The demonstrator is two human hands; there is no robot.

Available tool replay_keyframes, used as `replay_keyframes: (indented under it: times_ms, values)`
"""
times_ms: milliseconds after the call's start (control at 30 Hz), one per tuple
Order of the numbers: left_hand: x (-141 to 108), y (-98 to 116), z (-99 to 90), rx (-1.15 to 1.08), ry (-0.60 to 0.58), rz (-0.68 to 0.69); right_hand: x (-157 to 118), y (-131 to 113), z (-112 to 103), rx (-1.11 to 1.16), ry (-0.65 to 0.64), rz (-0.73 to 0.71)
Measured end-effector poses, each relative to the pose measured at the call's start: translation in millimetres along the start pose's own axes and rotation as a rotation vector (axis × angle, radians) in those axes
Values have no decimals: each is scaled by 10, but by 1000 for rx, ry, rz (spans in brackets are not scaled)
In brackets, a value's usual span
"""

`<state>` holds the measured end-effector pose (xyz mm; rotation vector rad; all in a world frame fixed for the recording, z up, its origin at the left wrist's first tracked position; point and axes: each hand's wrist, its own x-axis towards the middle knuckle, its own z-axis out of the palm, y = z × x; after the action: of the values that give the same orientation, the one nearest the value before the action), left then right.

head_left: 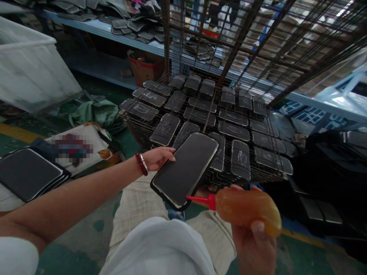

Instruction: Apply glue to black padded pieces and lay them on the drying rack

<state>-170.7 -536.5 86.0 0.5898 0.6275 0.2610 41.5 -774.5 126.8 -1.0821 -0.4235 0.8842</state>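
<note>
Left hand (156, 159): fingers curled round the edge of a tilted black panel (185, 170), holding it.
Right hand (254, 240): fingers gripping an amber squeeze bottle (246, 210), red nozzle (197, 199) beside the panel.
Risk: a hard squeeze drips past the panel's edge.

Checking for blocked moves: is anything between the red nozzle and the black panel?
Nothing visible: the amber squeeze bottle's red nozzle, in the right hand, sits at the edge of the black panel in the left hand.

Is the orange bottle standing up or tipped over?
Tipped: the orange bottle lies almost sideways in the right hand, its red nozzle pointing left.
</note>
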Motion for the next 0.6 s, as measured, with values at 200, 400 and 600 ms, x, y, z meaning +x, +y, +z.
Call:
replay_keyframes:
  times_ms: [200,400,600]
  values:
    - [-22,22,66,-55,95,38,-39,-5,-5,0,37,0]
    - [-46,11,117,-78,202,78,13,-8,4,25,45,12]
    - [-93,7,162,-71,183,62,289,-62,73,-14,83,-120]
